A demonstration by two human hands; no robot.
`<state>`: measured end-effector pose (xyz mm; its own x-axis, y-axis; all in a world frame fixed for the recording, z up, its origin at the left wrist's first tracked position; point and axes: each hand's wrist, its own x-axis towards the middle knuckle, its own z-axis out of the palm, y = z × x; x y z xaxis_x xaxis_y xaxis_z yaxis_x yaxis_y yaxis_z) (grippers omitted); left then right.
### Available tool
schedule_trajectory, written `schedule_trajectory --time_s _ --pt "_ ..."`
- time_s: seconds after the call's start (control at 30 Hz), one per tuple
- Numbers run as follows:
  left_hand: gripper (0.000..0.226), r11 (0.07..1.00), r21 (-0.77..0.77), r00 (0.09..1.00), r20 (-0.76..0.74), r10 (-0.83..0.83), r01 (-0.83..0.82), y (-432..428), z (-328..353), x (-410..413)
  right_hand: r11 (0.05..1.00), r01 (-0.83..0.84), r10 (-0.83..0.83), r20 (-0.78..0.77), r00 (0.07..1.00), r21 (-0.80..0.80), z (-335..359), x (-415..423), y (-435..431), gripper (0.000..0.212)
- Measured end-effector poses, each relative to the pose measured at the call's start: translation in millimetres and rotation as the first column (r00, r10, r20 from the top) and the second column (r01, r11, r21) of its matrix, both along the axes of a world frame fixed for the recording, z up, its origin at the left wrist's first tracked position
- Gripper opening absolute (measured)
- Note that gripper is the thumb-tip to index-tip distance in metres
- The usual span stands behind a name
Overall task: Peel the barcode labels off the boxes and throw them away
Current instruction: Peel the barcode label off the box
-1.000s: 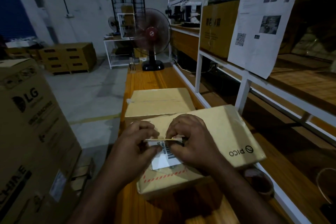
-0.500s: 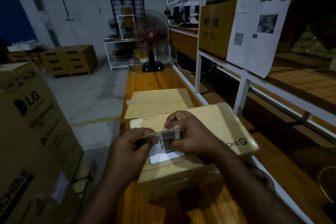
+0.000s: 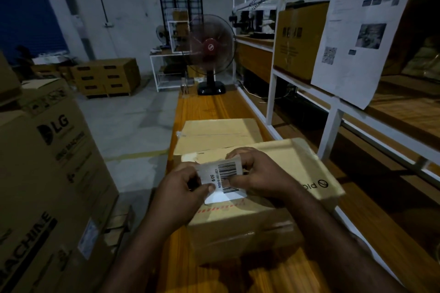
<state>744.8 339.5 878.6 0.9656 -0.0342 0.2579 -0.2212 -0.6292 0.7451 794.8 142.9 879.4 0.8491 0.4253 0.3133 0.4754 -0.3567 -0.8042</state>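
The barcode label (image 3: pixel 226 177) is half off the box (image 3: pixel 297 162) — its far part stands lifted and turned toward the camera, bars and numbers readable, while its near white edge looks stuck down to the top face just above a red dashed strip (image 3: pixel 221 207). Both hands share the peel. The left hand (image 3: pixel 183 189) pinches the label's left edge between thumb and curled fingers. The right hand (image 3: pixel 262 173) has its fingers curled behind the upper right corner, with the thumb laid across the printed face. Holding at two places probably keeps the pull even, so the paper comes up as one sheet rather than tearing down the middle. The box lies flat on the wooden bench (image 3: pixel 214 107) at its near end, close to the person and angled a little. That puts the label within easy reach and leaves the box's own weight to resist the pull — no hand presses it down apart from the grip on the label. A second box (image 3: pixel 221 132) sits just behind, touching or nearly so; whether it carries a label I cannot tell. A fan (image 3: pixel 209 45) stands at the bench's far end, a large LG carton (image 3: pixel 47 150) to the left, a white shelf rack (image 3: pixel 333 123) to the right. No bin shows in view, so the throwing-away step looks to lie ahead.
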Motion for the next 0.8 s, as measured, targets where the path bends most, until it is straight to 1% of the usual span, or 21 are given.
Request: schedule_trajectory --time_s 0.1,0.17,0.23,0.3,0.37,0.43,0.5,0.6,0.67,0.73,0.8 --pt "0.016 0.999 -0.037 0.999 -0.022 -0.025 0.024 -1 3 5 1.000 -0.017 0.018 -0.033 0.999 0.025 4 -2 -1 0.018" --pt "0.018 0.988 -0.154 0.999 -0.051 -0.016 0.008 0 4 5 1.000 -0.011 0.013 -0.101 0.995 0.021 6 -1 -3 0.032" --pt "0.022 0.955 -0.296 0.995 -0.093 -0.035 0.006 1 4 4 0.998 0.022 -0.030 -0.132 0.991 -0.058 5 0 -8 0.045" --pt "0.021 0.945 -0.326 0.993 -0.105 -0.046 0.010 3 1 4 0.983 0.018 -0.032 -0.072 0.997 -0.185 3 -1 -12 0.050" --pt "0.016 0.949 -0.314 0.994 -0.108 -0.035 -0.001 3 -1 6 0.976 -0.004 0.002 -0.008 1.000 -0.219 0 -3 -10 0.046" --pt "0.013 0.926 -0.375 0.993 -0.114 -0.010 -0.034 1 -2 8 0.984 0.020 -0.017 0.017 1.000 -0.179 -3 -3 -8 0.036" --pt "0.015 0.900 -0.432 0.991 -0.137 0.003 -0.063 -2 -1 9 0.991 0.041 -0.041 -0.001 0.999 -0.127 -4 -2 -9 0.029" --pt "0.022 0.906 -0.421 0.987 -0.159 -0.026 -0.044 -4 1 11 0.999 0.019 -0.023 -0.070 0.997 -0.046 -2 -1 -11 0.026" --pt "0.027 0.893 -0.449 0.988 -0.147 -0.040 -0.030 -8 2 12 1.000 0.009 -0.010 -0.115 0.993 -0.009 -1 0 -12 0.024" --pt "0.027 0.864 -0.499 0.994 -0.104 0.025 -0.074 -11 7 16 1.000 0.018 -0.015 -0.120 0.993 0.022 -1 -1 -11 0.025" --pt "0.017 0.834 -0.523 0.982 -0.031 0.188 -0.176 -13 14 28 0.998 0.045 -0.040 -0.096 0.995 0.047 -3 -1 -10 0.025"
